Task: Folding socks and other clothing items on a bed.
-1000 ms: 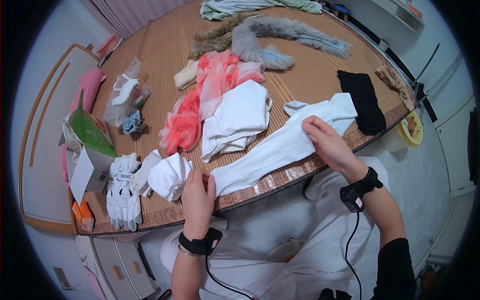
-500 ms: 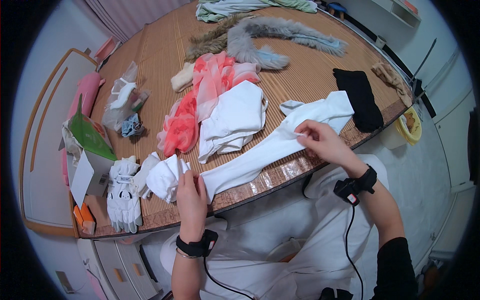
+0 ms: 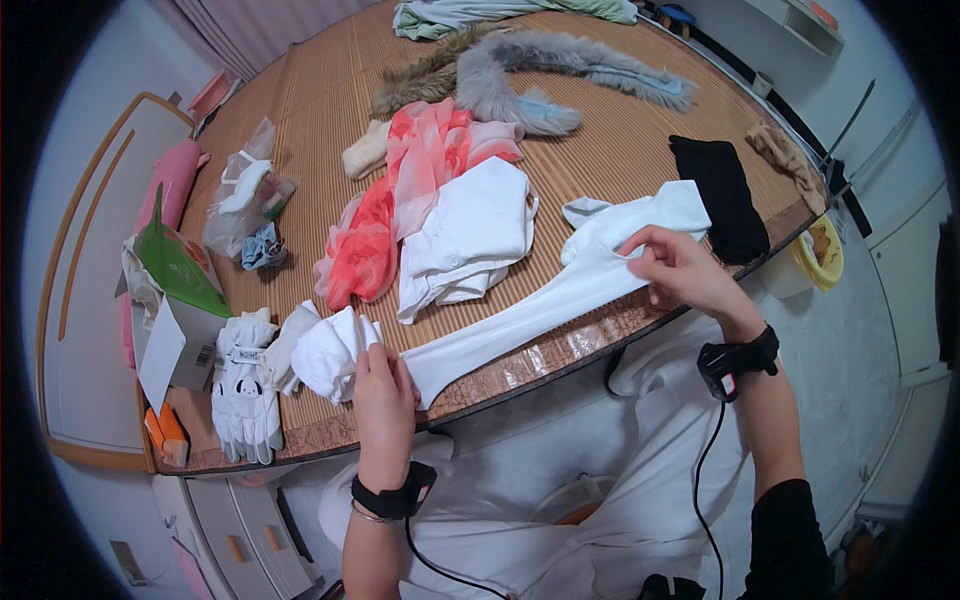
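Observation:
A long white stretchy garment, like tights (image 3: pixel 540 310), lies along the near edge of the mat-covered bed, its wide end at the right. My left hand (image 3: pixel 384 400) is closed on its narrow left end, with the fingertips partly hidden. Farther along, my right hand (image 3: pixel 685 272) pinches the fabric between thumb and fingers, and the stretch between both hands is pulled straight. A rolled white cloth bundle (image 3: pixel 328 350) sits right beside my left hand. Just beyond the garment is a folded white piece of clothing (image 3: pixel 465 225).
Coral-and-white scarf (image 3: pixel 365 245), grey fur strip (image 3: pixel 485 85) and folded black cloth (image 3: pixel 718 200) lie farther back. At left are white gloves (image 3: pixel 246 390), an open green-and-white box (image 3: pixel 185 300) and a plastic bag (image 3: pixel 240 200). A yellow-rimmed bin (image 3: pixel 808 262) stands off the right edge.
My right hand has moved to the right and slightly up, pulling the white tights-like garment tauter and narrower. The left hand has stayed almost in place.

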### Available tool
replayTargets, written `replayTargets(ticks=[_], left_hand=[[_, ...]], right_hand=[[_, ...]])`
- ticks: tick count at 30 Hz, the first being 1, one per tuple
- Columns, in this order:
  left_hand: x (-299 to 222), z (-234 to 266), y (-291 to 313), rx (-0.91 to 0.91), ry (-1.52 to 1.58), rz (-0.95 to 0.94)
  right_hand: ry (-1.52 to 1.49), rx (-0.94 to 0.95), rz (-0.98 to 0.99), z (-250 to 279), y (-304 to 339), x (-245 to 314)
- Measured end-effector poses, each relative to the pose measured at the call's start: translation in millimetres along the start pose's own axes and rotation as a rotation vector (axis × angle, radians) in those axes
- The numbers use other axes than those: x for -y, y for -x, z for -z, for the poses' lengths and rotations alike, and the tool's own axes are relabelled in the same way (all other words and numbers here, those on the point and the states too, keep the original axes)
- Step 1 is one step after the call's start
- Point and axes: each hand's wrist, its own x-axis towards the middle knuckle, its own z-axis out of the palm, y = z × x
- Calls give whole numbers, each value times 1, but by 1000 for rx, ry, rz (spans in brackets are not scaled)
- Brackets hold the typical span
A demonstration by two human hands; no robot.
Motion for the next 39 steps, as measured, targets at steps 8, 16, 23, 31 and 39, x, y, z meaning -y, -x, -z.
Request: replayTargets(ticks=[8,16,23,31,39], left_hand=[[-12,-3,1,-9,-59,-19],[-25,-2,6,8,21,-491],[-37,-12,11,103,33,-403],[-38,-20,4,53,57,-460],[-47,-25,1,189,28,-474]], right_hand=[[359,-68,124,-22,-7,-17],[388,-128,203,-32,-11,-15],[231,-240,377,-56,-7,9],[402,-222,532,-84,-8,12],[463,-110,578,-118,-10,9]])
